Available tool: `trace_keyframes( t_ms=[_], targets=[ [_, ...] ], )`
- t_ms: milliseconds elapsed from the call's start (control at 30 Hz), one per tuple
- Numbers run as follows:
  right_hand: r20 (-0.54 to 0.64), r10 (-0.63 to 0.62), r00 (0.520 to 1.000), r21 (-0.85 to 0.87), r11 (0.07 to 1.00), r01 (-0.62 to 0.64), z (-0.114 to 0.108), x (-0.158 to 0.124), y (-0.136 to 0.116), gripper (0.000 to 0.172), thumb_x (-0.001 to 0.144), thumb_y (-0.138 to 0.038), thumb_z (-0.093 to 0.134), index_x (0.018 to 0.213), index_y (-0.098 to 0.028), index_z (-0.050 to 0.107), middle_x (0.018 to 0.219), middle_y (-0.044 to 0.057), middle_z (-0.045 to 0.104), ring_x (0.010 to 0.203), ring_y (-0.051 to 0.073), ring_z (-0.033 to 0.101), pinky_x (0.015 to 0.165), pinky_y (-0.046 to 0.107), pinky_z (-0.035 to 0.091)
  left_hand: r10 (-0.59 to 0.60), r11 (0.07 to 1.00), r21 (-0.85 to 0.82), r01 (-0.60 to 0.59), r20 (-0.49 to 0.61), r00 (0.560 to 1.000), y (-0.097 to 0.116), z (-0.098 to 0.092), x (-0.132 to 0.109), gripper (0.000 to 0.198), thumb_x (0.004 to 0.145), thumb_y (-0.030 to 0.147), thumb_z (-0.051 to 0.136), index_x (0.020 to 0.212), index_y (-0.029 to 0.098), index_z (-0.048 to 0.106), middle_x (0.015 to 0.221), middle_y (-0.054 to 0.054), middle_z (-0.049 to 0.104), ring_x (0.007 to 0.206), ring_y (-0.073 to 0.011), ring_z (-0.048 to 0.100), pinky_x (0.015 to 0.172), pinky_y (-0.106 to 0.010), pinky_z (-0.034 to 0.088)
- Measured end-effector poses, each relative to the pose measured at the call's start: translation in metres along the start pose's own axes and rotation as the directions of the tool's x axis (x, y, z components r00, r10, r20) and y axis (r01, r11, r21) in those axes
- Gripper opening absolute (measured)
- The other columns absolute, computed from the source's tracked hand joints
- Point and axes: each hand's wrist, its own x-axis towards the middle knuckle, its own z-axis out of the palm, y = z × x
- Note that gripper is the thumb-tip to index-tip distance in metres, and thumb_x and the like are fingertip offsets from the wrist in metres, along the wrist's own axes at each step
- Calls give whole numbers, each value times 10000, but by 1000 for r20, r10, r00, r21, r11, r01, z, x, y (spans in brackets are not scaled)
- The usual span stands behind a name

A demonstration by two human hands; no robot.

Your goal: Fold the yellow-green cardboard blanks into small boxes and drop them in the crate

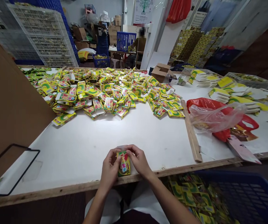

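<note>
Left hand (110, 166): thumb on the front of a small box (124, 166), fingers curled at its left side; closed on it. Right hand (138, 160): thumb and fingers pinched together at the box's top right corner. The small box is yellow and green, between both hands at the near edge of the white table (134, 133); I cannot tell whether it rests on the wood edging or is held just above.

Beyond the hands: bare tabletop, then a wide heap of similar boxes (110, 90), lying at all angles. Right of the heap, a wooden strip (192, 137) runs near to far; past it, a red bag (205, 102) with a clear plastic bag (215, 118) over part of it. Near right, below table level: blue basket (248, 179) containing yellow-green boxes. Left: brown cardboard (12, 93), black wire frame (24, 173) near it. Far side: open carton (160, 72) on the table; beyond, a seated person (141, 43) by another table.
</note>
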Motion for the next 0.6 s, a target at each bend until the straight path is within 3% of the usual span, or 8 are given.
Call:
trace_keyframes(
  t_ms=[67,167,300,600],
  targets=[
    [-32,-5,999,25,1000,6,2,-2,-2,206,877,-242,527,1070,-214,591,900,29,664,833,158,618,762,280,496,36,999,-39,-37,-31,999,1,1,-2,281,806,252,574,1056,213,452,1053,-58,616,980,-178,599,845,-311,483],
    [7,-51,999,-26,998,52,0,-6,-8,140,862,-243,555,965,-205,643,913,39,670,876,172,613,792,293,484,51,998,23,-51,-1,999,5,1,-3,199,826,240,555,1015,198,508,1033,-61,625,968,-178,601,850,-311,477],
    [30,-78,997,-63,995,80,-4,-7,-16,120,841,-254,588,882,-189,681,902,50,677,889,182,614,806,295,476,67,991,115,-66,3,998,7,0,-2,142,837,287,552,890,166,605,967,-67,646,924,-187,606,810,-290,485],
    [-18,2,1000,-169,986,-5,0,2,-23,107,840,-234,558,815,-169,639,747,14,649,699,141,568,675,251,452,31,985,174,-12,-110,993,10,3,2,204,815,351,580,878,161,622,793,-32,648,735,-150,592,661,-233,483]
  ],
)
